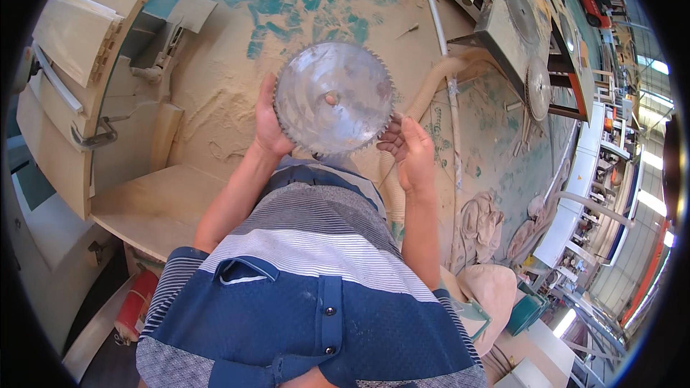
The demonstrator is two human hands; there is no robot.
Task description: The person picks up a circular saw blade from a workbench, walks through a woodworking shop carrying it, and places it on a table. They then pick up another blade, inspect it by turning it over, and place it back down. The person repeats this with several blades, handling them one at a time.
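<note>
A round, shiny circular saw blade with a toothed rim and a small centre hole is held up before my waist, its flat face toward me. My left hand grips the blade's left edge, with the fingers hidden behind it. At the lower right edge, my right hand supports the rim with curled fingers, the thumb raised apart from the blade. Both forearms reach up from below on either side of my striped shirt.
Sawdust covers the green floor. A wooden machine table stands at left, a red fire extinguisher below it. A hose runs along the right. Other saw blades are by the dark bench.
</note>
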